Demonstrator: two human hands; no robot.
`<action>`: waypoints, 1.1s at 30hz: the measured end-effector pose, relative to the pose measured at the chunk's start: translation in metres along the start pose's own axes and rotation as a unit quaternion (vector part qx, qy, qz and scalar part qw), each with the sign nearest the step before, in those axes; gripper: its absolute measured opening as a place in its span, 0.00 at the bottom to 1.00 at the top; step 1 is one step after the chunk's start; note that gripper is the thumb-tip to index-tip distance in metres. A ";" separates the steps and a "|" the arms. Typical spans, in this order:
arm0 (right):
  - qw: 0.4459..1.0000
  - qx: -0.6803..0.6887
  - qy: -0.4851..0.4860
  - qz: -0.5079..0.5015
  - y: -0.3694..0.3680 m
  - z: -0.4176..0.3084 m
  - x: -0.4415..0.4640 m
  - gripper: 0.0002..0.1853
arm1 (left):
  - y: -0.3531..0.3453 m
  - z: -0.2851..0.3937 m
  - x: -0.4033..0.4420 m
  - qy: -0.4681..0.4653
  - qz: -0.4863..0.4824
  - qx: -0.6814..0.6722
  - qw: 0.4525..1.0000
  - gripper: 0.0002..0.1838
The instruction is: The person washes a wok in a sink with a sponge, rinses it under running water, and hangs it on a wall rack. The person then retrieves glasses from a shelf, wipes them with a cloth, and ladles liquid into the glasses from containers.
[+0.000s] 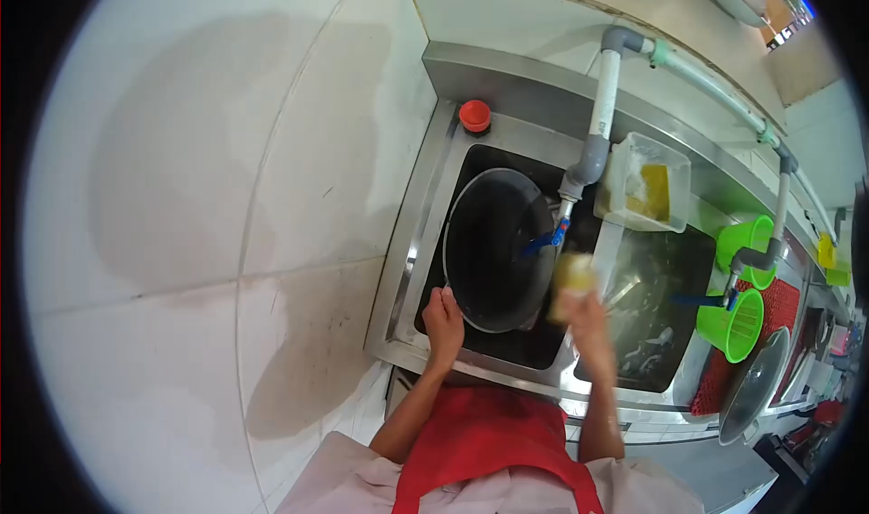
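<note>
A large dark pan point(493, 251) with a pale rim stands tilted in the left sink basin. At its lower left edge, my left hand point(444, 322) grips the rim with closed fingers. Just right of the pan, my right hand point(582, 313) holds a yellow sponge point(575, 277), blurred by motion. The hand and sponge are over the strip between the two basins. Above the pan's right side is a tap with a blue handle point(559, 232).
The right basin point(647, 315) holds water and some utensils. Behind it stands a clear plastic container point(644, 183) with something yellow inside. A red cup point(474, 115) sits at the back left. Green baskets point(731, 326), a red mat point(778, 315) and a glass lid point(759, 383) are at the right.
</note>
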State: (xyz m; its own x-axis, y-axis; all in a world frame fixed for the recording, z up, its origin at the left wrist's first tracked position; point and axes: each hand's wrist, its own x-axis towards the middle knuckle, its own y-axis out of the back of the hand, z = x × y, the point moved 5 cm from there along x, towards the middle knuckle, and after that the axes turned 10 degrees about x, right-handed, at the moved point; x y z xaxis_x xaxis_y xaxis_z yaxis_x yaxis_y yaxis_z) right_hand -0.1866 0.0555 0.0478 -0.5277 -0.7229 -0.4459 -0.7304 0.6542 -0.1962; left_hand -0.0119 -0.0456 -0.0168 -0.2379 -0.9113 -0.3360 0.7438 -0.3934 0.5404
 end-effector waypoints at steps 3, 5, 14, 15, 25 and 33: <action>0.983 -0.122 0.131 -0.037 -0.050 0.054 0.051 0.08 | -0.011 -0.001 0.016 -0.100 0.116 0.096 0.984 0.18; 0.960 -0.147 0.235 -0.034 -0.097 0.070 0.092 0.08 | -0.012 0.001 0.017 -0.109 0.154 0.081 0.979 0.20; 0.953 -0.099 0.283 -0.042 -0.104 0.100 0.132 0.05 | -0.016 0.006 0.021 -0.063 0.151 0.090 0.982 0.19; 0.953 -0.100 0.283 -0.044 -0.104 0.107 0.156 0.05 | -0.016 0.007 0.022 -0.058 0.139 0.097 0.984 0.18; 0.903 -0.178 0.381 0.089 -0.095 0.122 0.206 0.07 | -0.019 -0.008 0.019 -0.018 0.142 0.116 0.983 0.18; 0.820 -0.395 0.128 0.394 0.072 0.210 0.240 0.17 | -0.017 0.009 0.026 -0.018 0.128 0.089 0.988 0.22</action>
State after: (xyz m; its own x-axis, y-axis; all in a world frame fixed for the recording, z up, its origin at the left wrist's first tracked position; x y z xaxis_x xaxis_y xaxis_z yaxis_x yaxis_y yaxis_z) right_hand -0.2750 -0.0237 -0.2563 -0.9707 -0.2339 0.0547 -0.1187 0.6651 0.7373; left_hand -0.0367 -0.0640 -0.0282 -0.0812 -0.9861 -0.1452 0.6613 -0.1624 0.7324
